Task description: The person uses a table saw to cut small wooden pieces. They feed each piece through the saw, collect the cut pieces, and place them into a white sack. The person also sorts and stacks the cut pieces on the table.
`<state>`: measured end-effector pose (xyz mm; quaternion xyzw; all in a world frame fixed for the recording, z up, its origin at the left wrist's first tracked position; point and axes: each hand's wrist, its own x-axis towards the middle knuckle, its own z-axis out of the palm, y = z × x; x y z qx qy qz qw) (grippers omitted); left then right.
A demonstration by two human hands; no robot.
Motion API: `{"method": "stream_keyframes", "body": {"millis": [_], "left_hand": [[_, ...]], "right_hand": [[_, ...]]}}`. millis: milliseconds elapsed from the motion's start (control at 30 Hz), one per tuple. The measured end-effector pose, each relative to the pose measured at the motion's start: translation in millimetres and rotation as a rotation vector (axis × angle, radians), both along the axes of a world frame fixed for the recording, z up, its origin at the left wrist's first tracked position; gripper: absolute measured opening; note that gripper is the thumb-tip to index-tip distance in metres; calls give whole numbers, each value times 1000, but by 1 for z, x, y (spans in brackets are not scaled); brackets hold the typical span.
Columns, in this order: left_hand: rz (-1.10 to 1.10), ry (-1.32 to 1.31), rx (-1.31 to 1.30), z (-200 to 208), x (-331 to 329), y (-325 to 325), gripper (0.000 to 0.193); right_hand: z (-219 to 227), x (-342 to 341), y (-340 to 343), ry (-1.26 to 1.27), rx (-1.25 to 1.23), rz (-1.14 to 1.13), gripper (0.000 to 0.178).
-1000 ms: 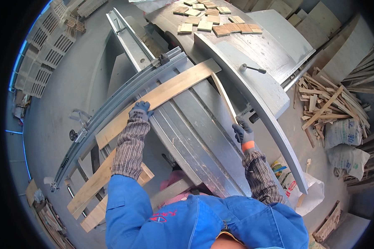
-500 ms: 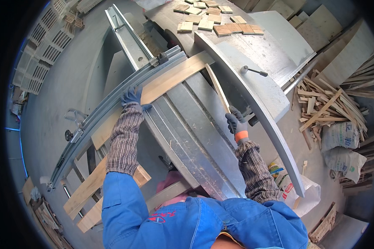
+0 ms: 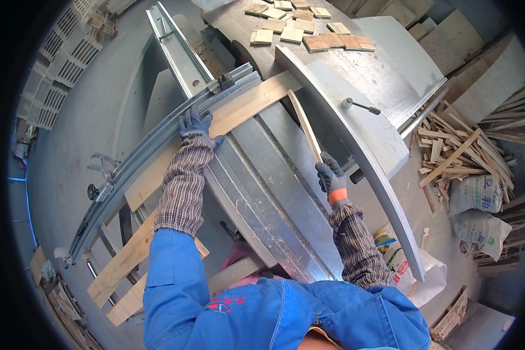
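Note:
My left hand [image 3: 197, 127], in a grey-blue glove, lies with its fingers stretched across the long metal fence [image 3: 151, 153]. Its thumb is at the near end of a flat wooden board [image 3: 251, 104]. That board lies along the fence, across the grooved metal saw table [image 3: 268, 186]. My right hand [image 3: 331, 173], gloved with an orange cuff, is closed round the lower end of a thin wooden stick [image 3: 304, 125]. The stick's far tip is beside the board's far end. No blade can be made out there.
A curved grey rip fence [image 3: 356, 134] with a black-tipped lever [image 3: 361, 106] stands right of the stick. Several short wooden blocks [image 3: 291, 35] lie on the far table. Loose board pieces [image 3: 122, 262] rest at left; offcuts [image 3: 458, 146] and white sacks [image 3: 478, 192] are piled at right.
My left hand has moved forward and to the right along the fence, and the board has shifted slightly the same way. My right hand and the stick have hardly moved.

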<state>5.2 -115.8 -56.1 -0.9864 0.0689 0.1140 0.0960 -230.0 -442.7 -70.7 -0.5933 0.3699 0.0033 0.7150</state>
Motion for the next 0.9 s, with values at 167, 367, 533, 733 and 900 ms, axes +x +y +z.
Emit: {"method": "stream_keyframes", "body": {"millis": [167,367,533,733,900], "left_hand": [[17,-9,4,6,1,0,89],[58,20,5,11,12,2,87],[68,-3,-7,2,21,3,88],[63,40,-17,-10,76,7,88],[49,-1,-33,-14,92,17,86]], "right_hand": [[-7,5,2,-32,32,-19,49],[-15,18,8,-42,20,-14,48],[-27,31,10,-64,22,-16,48],[-17,139,7,-67,-42,-17,47],[-24,140,-32,-195,-647,241,49]]}}
